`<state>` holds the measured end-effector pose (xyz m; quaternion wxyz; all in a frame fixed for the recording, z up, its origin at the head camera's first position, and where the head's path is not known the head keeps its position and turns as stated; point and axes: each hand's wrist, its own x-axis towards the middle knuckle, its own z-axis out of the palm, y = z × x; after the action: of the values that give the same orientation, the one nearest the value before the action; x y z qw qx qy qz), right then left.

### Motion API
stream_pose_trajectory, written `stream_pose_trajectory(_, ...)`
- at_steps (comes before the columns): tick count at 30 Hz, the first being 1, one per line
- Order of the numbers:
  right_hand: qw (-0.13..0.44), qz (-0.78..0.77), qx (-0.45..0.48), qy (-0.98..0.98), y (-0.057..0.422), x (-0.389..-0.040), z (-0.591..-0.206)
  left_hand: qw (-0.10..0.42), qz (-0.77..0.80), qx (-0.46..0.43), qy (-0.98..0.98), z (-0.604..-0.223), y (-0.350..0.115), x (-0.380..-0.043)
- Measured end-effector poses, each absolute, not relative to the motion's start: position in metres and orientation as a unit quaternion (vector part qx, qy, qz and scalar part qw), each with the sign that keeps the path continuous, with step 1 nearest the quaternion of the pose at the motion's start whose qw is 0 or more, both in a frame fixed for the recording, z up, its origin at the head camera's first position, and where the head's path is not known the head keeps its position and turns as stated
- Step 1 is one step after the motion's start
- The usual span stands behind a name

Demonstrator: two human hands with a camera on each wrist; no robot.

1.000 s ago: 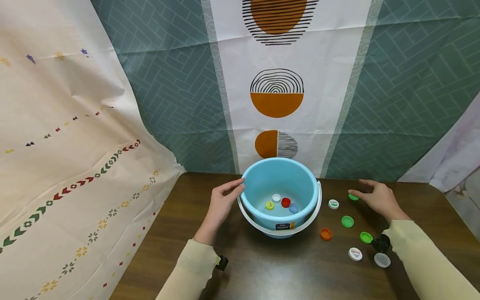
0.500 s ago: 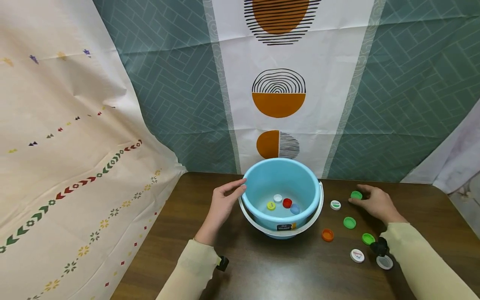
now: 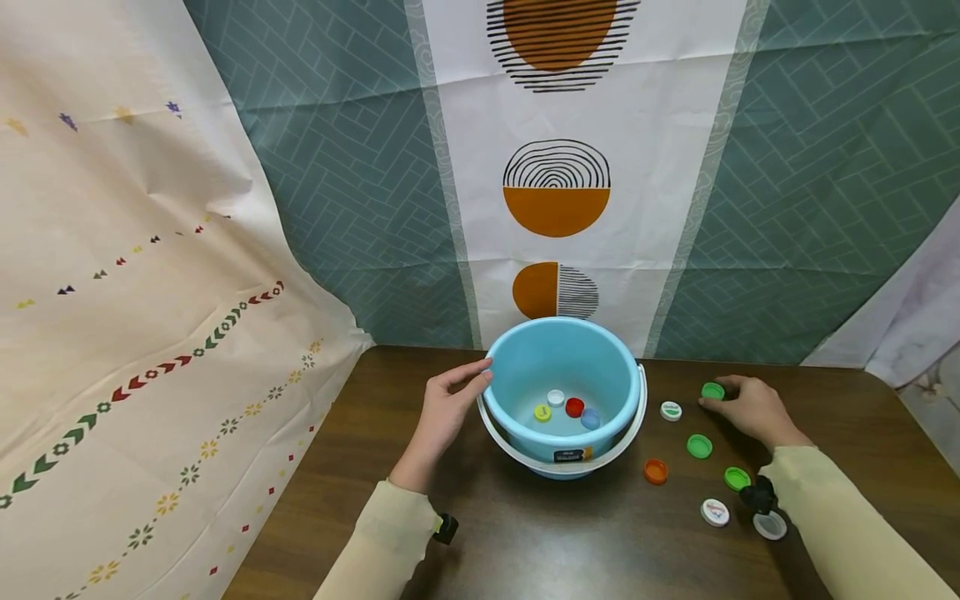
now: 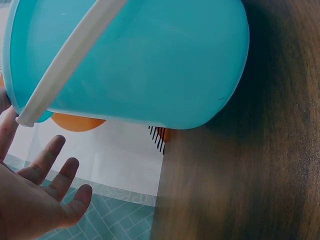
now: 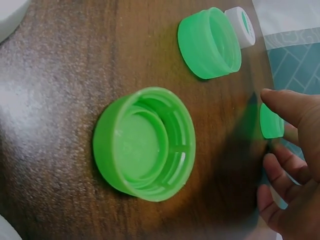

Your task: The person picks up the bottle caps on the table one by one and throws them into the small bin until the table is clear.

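A light blue bucket (image 3: 558, 329) with a white handle (image 4: 70, 55) stands upright on the table. At its left rim is my left hand (image 3: 450, 400), thumb and index finger pinching the edge; the other fingers spread out beside the wall in the left wrist view. Inside the bucket lie a white cap (image 3: 555, 398), a yellow cap (image 3: 542, 412), a red cap (image 3: 574, 407) and a bluish cap (image 3: 590, 417). To the right, my right hand (image 3: 753, 410) pinches a green bottle cap (image 3: 712, 391) between thumb and finger, at the table surface.
More bottle caps lie right of the bucket: a white-and-green cap (image 3: 671, 411), a green cap (image 3: 699, 446), an orange cap (image 3: 656, 472), a bright green cap (image 3: 737, 478), a white cap (image 3: 715, 512) and a greyish cap (image 3: 769, 525). A patterned curtain (image 3: 750, 317) hangs behind the table.
My right hand's thumb and fingers have come in around the far green cap and now pinch it. The left hand stays at the bucket rim.
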<state>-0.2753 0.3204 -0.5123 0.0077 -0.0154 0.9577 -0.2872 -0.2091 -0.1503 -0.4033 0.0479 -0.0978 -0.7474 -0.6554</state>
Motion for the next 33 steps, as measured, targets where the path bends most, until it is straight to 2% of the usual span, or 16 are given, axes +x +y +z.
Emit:
stream_pose_trajectory(12, 0.028, -0.289, -0.022, 0.957, 0.3211, -0.2771, -0.5111, 0.051, -0.659, -0.098, -0.744, -0.4025, -0.1493, -0.2089)
stream_pose_trajectory(33, 0.021, -0.291, -0.011, 0.956, 0.3235, -0.2709, -0.5069, 0.048, -0.652, -0.092, -0.751, -0.4013, -0.15, -0.2086)
